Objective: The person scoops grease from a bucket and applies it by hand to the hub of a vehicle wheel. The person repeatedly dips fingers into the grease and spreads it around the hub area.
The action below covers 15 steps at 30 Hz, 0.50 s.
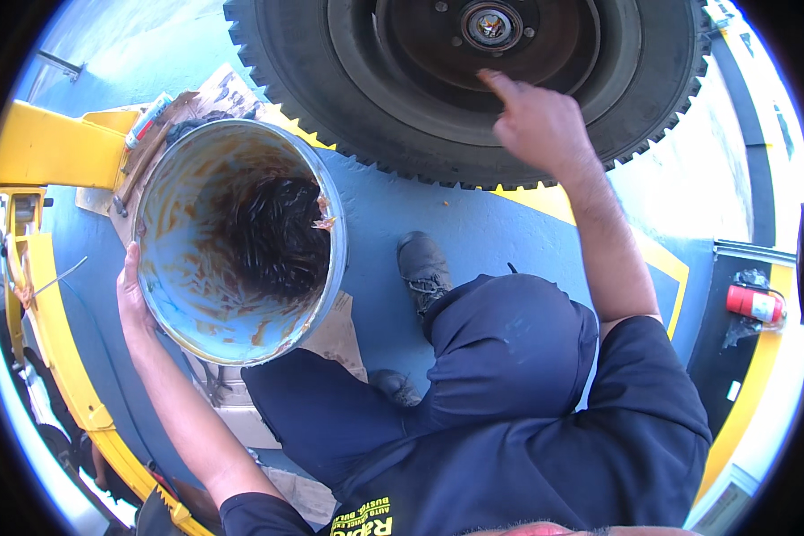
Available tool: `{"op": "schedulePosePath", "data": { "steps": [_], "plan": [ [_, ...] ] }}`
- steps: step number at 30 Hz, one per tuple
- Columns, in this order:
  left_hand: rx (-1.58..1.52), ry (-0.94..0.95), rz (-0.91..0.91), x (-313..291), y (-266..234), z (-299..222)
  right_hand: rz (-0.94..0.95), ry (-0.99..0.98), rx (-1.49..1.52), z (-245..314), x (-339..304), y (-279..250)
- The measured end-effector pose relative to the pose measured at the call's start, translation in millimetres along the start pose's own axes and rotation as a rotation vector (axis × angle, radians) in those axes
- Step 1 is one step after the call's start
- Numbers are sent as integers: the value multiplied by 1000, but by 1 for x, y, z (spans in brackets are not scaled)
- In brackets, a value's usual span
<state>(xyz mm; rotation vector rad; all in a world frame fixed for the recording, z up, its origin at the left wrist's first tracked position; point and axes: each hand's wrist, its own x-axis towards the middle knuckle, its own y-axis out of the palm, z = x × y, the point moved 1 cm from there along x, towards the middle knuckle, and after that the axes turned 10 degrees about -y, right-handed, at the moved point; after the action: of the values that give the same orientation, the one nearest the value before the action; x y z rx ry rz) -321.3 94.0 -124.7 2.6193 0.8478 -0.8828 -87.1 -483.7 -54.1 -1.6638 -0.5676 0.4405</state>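
A large grease bucket (196, 308) leans toward me on the left, its inner wall smeared brown and a dark mass of grease (281, 237) at the bottom. My left hand (132, 293) grips its left side; most of the fingers are hidden behind the wall. A clump of amber grease clings to the rim on the right. Ahead, a wheel with a chunky-treaded tyre (402, 125) stands upright. My right hand (540, 125) is in front of it, index finger stretched toward the hub (491, 27), the other fingers curled, no object seen in it. Its fingertip looks dark.
Yellow metal frame parts (54, 147) run along the left side. Behind the bucket lie cardboard and a small tube (149, 121). More cardboard (338, 338) is under the bucket on the blue floor (366, 205). A red fire extinguisher (753, 304) is at the far right.
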Motion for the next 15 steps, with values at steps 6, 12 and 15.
{"op": "schedulePosePath", "data": {
  "steps": [6, 12, 15],
  "plan": [
    [-10, -12, 20, 0, -6, 2, -6, 69, -205, -49, 22, 5],
    [-2, -48, 60, 8, -18, 4, 60, 106, -297, -48, 40, 16],
    [-2, -68, 55, 6, -17, 4, 135, 167, -178, -35, 41, 24]
  ]
}}
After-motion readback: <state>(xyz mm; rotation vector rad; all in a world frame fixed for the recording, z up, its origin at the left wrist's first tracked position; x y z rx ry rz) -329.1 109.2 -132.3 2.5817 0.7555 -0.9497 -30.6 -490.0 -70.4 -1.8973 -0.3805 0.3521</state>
